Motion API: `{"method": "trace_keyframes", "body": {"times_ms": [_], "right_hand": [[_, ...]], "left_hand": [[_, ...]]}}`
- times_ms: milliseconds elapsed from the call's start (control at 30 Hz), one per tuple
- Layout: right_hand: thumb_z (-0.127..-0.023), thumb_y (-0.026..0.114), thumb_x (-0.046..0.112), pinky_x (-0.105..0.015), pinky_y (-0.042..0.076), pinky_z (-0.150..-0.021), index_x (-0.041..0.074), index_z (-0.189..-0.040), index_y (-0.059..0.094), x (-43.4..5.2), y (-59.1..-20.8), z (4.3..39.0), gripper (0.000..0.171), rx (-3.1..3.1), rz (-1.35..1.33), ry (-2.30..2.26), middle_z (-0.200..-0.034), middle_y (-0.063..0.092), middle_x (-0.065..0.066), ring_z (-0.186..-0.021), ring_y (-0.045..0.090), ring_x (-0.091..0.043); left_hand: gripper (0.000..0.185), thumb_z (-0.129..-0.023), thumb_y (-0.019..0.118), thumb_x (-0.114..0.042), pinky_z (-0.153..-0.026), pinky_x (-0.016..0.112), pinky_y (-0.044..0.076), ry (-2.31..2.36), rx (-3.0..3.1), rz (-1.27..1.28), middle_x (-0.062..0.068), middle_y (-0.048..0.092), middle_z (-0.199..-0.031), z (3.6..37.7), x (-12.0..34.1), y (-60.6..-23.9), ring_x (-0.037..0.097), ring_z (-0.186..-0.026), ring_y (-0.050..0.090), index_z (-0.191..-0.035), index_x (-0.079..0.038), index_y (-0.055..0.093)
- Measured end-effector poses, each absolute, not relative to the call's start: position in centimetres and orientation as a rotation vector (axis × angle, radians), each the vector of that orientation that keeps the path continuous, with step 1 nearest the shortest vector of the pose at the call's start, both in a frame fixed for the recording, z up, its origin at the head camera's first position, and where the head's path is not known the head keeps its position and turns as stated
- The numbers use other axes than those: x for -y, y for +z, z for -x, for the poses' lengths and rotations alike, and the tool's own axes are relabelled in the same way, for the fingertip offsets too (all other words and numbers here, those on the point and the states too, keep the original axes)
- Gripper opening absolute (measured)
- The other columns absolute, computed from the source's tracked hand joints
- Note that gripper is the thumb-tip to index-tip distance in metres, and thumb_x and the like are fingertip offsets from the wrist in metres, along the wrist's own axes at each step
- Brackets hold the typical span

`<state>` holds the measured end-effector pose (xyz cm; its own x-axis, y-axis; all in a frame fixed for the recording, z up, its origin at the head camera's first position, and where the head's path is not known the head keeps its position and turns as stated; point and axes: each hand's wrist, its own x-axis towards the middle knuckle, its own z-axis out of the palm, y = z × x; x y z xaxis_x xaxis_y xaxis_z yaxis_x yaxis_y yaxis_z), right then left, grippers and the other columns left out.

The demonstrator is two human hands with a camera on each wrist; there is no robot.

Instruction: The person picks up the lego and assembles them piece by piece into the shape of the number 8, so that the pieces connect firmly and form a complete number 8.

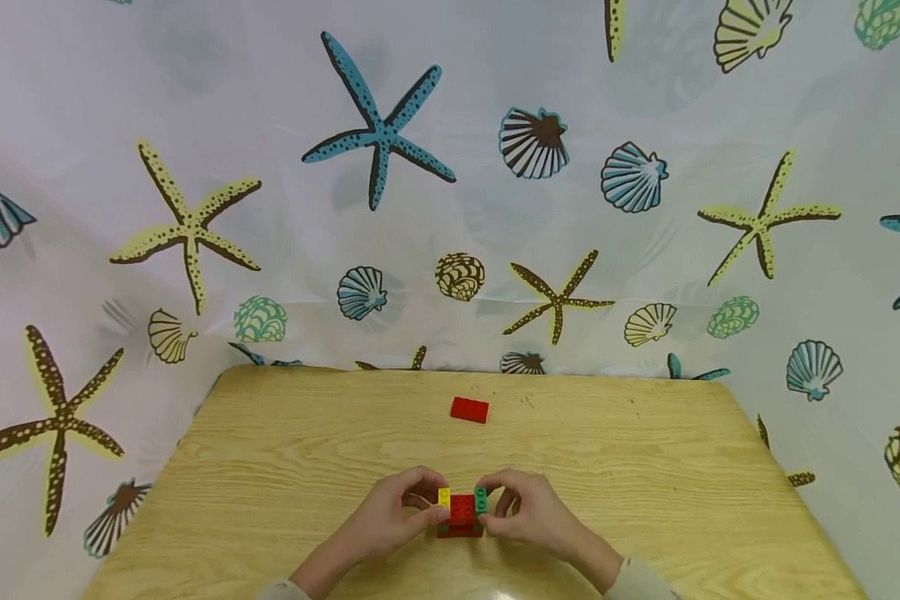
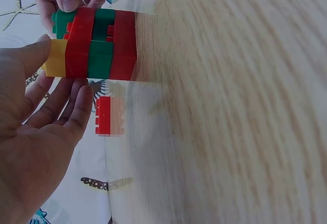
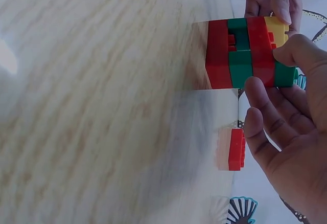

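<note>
A small stack of toy building bricks stands on the table before me. Its bottom layer is a red brick (image 2: 122,47), with green bricks (image 2: 100,60) above it and a gap between them. Over those lies another red brick (image 1: 462,507), studs showing. On its left end sits a yellow brick (image 1: 444,497), which my left hand (image 1: 393,515) pinches between thumb and fingers. My right hand (image 1: 531,512) pinches a green brick (image 1: 481,498) at the right end of the same top layer. Fingertips partly cover both of these top bricks.
A loose red brick (image 1: 469,410) lies farther back on the wooden table (image 1: 307,442), studs up. Behind and beside the table hangs a white curtain (image 1: 450,192) printed with starfish and shells.
</note>
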<state>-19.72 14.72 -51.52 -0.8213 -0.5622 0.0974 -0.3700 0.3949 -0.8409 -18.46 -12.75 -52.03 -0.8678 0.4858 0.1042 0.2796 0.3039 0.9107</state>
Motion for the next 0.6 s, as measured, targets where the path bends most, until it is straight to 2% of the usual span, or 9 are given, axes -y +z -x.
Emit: {"method": "trace_keyframes", "body": {"times_ms": [233, 600], "right_hand": [[-0.093, 0.079, 0.019, -0.022, 0.054, -0.064, 0.002, -0.127, 0.071, -14.67, -51.74, 19.63, 0.038, -2.466, 0.795, -1.375, -0.098, 0.074, -0.009, -0.074, 0.065, -0.003], [-0.093, 0.079, 0.019, -0.021, 0.053, -0.064, 0.002, -0.127, 0.072, -14.49, -51.65, 19.69, 0.039, -2.460, 0.784, -1.351, -0.103, 0.074, -0.008, -0.074, 0.065, -0.002]], "left_hand": [[0.035, -0.101, 0.073, -0.028, -0.091, 0.027, 0.058, 1.602, -2.387, -0.702, 0.005, 0.072, -0.115, 18.46, 12.67, -52.00, 0.015, -0.104, 0.066, -0.126, -0.003, 0.067], [0.034, -0.101, 0.073, -0.032, -0.090, 0.029, 0.059, 1.528, -2.452, -0.706, 0.003, 0.073, -0.114, 18.62, 12.74, -51.70, 0.014, -0.103, 0.068, -0.124, -0.006, 0.069]]}}
